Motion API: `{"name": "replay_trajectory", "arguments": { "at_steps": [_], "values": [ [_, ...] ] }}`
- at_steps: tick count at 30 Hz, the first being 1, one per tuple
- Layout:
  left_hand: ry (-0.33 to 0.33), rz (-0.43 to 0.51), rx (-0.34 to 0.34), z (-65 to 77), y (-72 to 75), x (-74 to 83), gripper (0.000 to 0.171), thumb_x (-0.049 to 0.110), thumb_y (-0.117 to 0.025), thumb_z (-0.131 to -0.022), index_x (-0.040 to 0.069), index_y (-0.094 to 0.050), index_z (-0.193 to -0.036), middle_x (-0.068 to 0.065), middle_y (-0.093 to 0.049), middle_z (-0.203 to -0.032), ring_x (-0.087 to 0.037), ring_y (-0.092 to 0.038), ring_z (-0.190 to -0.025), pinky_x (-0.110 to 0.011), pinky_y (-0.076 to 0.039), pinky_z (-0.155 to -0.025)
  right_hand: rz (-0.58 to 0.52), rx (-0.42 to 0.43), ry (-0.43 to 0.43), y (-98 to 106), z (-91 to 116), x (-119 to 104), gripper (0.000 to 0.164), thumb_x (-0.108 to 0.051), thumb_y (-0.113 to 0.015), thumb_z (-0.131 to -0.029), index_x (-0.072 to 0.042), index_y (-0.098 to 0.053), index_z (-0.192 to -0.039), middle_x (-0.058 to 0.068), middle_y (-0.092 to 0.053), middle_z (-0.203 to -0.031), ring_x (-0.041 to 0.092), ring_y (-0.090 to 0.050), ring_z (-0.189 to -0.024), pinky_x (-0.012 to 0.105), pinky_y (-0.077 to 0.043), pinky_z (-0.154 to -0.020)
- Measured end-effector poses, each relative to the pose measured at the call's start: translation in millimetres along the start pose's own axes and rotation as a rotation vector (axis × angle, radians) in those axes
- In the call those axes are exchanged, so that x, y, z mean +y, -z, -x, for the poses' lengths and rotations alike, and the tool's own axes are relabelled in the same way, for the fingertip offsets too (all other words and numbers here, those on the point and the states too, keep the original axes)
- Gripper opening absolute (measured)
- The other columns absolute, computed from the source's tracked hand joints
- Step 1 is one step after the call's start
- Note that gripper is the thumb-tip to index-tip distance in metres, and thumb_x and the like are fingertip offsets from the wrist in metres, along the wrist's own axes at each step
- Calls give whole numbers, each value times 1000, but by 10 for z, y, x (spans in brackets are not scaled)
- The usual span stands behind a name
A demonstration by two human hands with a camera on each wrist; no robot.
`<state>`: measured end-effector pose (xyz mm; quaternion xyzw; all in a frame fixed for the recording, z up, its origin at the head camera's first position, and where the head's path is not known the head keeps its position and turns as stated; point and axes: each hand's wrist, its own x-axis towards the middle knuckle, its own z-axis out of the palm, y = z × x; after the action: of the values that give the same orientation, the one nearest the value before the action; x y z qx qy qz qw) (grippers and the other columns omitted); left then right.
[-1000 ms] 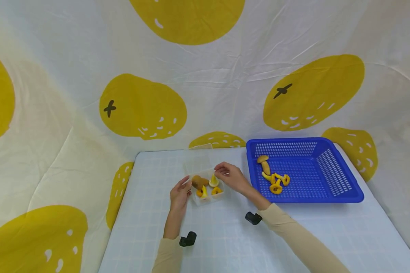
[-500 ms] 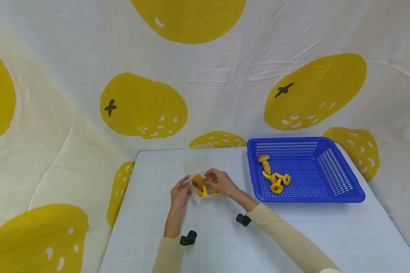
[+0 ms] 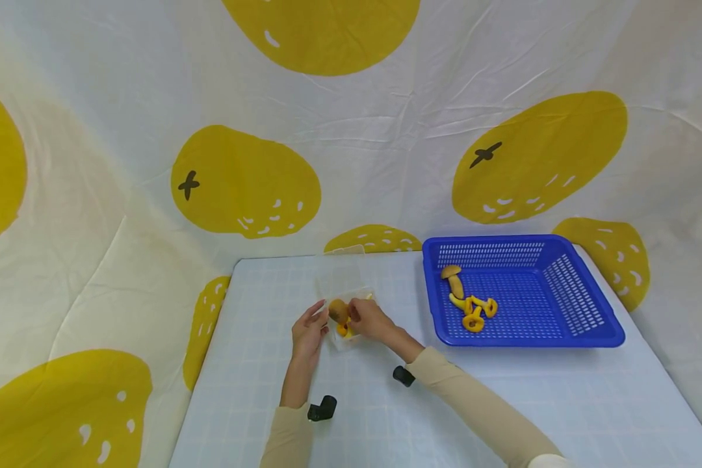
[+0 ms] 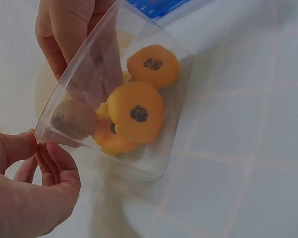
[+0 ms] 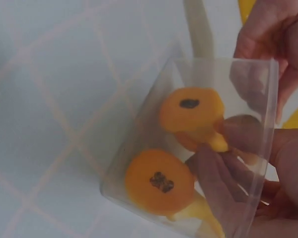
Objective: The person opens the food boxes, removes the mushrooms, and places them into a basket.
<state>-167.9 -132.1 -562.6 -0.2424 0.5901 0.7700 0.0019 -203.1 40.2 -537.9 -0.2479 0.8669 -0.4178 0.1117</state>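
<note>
A clear plastic container sits on the table with several yellow chanterelles and a brown-capped mushroom inside. My left hand pinches its left rim between thumb and fingers. Over the right side, my right hand reaches down into the container, its fingers curled at the brown mushroom's stem. In the right wrist view those fingers show through the wall, right beside the yellow stems. Part of the contents is hidden behind this hand in the head view.
The container's clear lid stands raised behind it. To the right is a blue basket holding another brown mushroom and several yellow chanterelles on its left side. A patterned cloth hangs behind the table.
My right hand has moved left and down from the container's back right corner to the brown mushroom, covering the yellow ones on that side. My left hand has stayed at the rim.
</note>
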Motion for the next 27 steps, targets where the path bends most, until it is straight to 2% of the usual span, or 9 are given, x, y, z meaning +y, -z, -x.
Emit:
{"name": "replay_trajectory", "arguments": {
  "at_steps": [3,8,12,16,22,27],
  "values": [
    [-1,1,1,1,-3,0,36,9,-70,-99,1,-66,-134,-3,-64,-99,-19,-57,-90,-20,-49,-68,23,-5,-41,-41,-7,-5,18,3,-77,-88,4,-62,-96,11,-59,-83,17,-50,-74,27,-45,-66],
    [0,3,3,-6,-7,-4,35,9,-70,-99,1,-67,-133,-3,-64,-98,-19,-57,-91,-20,-49,-69,56,31,-79,-73,-16,-33,19,1,-80,-86,3,-61,-92,8,-58,-80,17,-51,-70,27,-45,-63],
    [-7,11,-2,-11,-5,-4,36,8,-70,-99,0,-66,-134,-3,-64,-98,-20,-57,-91,-20,-49,-68,66,46,-130,-58,-11,-72,21,-2,-81,-86,2,-61,-91,5,-56,-77,17,-51,-68,26,-45,-60],
    [-13,8,-10,-8,-8,-6,36,8,-70,-99,1,-66,-134,-4,-64,-99,-19,-57,-91,-20,-49,-68,88,76,-146,-23,13,-105,22,-3,-81,-85,2,-60,-90,5,-57,-75,18,-52,-66,26,-45,-58],
    [-3,-9,-6,3,-3,1,36,10,-69,-99,2,-66,-135,-5,-63,-101,-14,-56,-86,-21,-50,-70,79,73,-166,64,58,-169,19,0,-75,-89,4,-61,-100,9,-62,-82,19,-56,-67,27,-50,-58],
    [-7,-3,-4,2,-2,-5,38,9,-69,-99,1,-65,-136,-3,-64,-100,-12,-56,-83,-20,-50,-69,123,54,-150,125,66,-212,17,-4,-75,-91,3,-68,-105,10,-67,-89,17,-58,-69,26,-54,-61]
  ]
}}
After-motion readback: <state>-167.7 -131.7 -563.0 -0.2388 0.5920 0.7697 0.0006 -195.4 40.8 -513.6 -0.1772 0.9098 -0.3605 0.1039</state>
